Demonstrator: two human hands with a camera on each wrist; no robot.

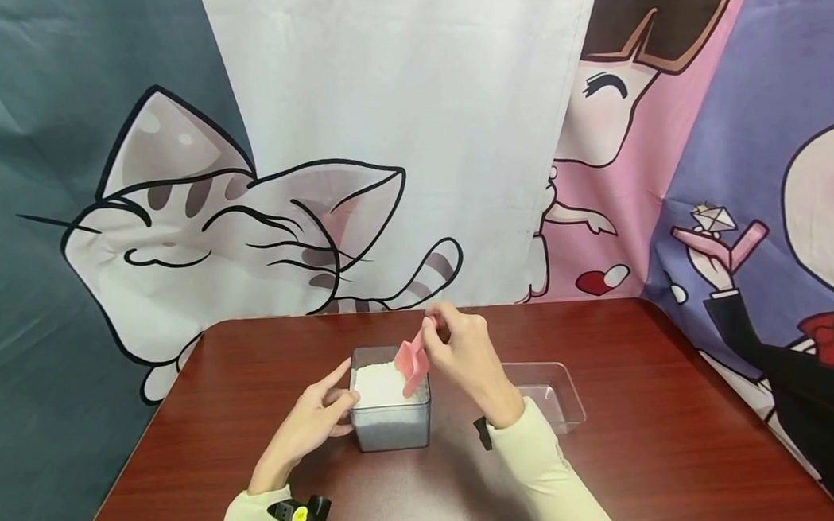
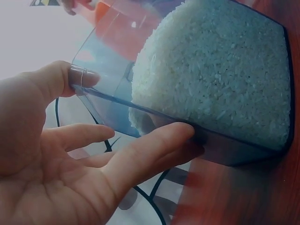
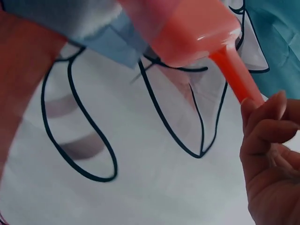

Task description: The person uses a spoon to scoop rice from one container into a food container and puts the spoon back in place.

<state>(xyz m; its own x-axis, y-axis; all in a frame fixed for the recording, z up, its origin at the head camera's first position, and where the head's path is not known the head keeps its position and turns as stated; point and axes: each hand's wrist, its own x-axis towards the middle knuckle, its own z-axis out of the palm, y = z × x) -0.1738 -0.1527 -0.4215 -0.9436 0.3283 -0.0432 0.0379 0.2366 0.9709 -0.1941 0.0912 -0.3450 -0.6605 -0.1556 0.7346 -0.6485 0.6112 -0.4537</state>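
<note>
Over rice (image 1: 376,384), pink scoop (image 1: 412,364), yellow label (image 1: 299,515) unreadable

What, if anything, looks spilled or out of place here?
Nothing stands out: the rice sits inside the upright container, the right hand holds the pink scoop, and no spilled grains show on the table.

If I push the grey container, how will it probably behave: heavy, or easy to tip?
The container is probably heavy for its size, because rice fills much of it. It seems unlikely to tip under a gentle, low push, standing flat on the table. It also looks rather stiff, given its boxy shape.
</note>
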